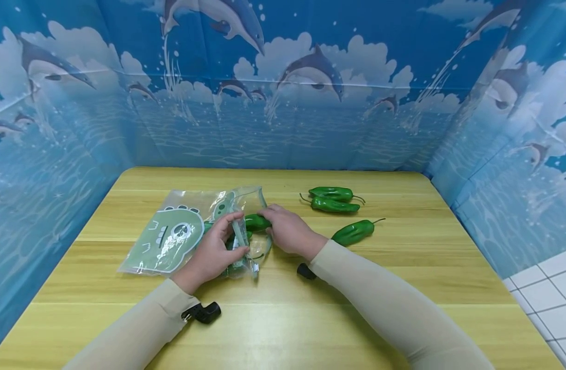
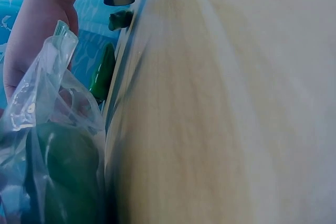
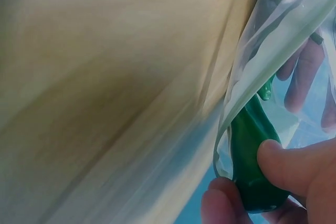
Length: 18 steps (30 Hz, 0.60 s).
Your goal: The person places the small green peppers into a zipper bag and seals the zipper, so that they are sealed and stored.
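Head view: green pepper (image 1: 256, 223) at the mouth of a clear bag (image 1: 183, 231)

Right hand (image 1: 289, 231) pinches the pepper, left hand (image 1: 208, 255) grips the bag, which is probably floppy.

Left wrist: can't make out the left hand's fingers; plastic hazes a bagged pepper (image 2: 71, 174).

Right wrist: pepper looks light, firm, kinda slick, so I'd hold the fat end. Far tip's hidden behind the bag's rim.

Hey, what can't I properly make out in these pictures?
Head view: how much the plastic bag holds; its print and the left hand cover part.
Right wrist view: the far end of the pepper in the right hand, behind the bag's rim.
Left wrist view: the green shape inside the bag, cut off by the bottom edge.
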### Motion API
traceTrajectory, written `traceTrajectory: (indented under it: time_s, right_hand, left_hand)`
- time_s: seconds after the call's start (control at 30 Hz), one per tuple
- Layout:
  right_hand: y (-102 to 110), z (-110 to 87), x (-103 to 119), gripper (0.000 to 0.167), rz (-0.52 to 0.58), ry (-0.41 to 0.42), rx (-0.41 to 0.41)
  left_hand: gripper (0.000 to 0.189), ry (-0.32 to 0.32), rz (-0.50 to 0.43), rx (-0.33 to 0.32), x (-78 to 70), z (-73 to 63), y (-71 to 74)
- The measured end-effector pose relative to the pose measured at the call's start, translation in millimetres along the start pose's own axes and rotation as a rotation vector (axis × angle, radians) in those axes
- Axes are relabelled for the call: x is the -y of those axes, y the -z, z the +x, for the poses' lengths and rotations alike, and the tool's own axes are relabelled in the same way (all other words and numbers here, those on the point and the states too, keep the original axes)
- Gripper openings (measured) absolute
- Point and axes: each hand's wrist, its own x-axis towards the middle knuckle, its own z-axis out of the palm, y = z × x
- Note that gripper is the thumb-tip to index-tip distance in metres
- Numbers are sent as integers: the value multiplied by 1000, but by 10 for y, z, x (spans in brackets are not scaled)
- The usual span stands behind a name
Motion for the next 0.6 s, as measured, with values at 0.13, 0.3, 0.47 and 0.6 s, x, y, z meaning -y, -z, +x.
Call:
traceTrajectory:
  time_s: [0.13,0.3,0.47,0.6]
  right_hand:
    - [-10,24,-8,52,29,4,12]
    - [-41,69,-18,54,75,-34,34]
    - [-71,109,-18,48,127,-49,31]
    - [-80,142,13,46,137,-37,14]
  left_hand:
    - [78,-1,-1,2,12,-1,1]
    - [78,-2,3,2,22,-2,2]
    - [78,5,-2,7,19,0,4]
    - [77,8,-3,9,8,-1,4]
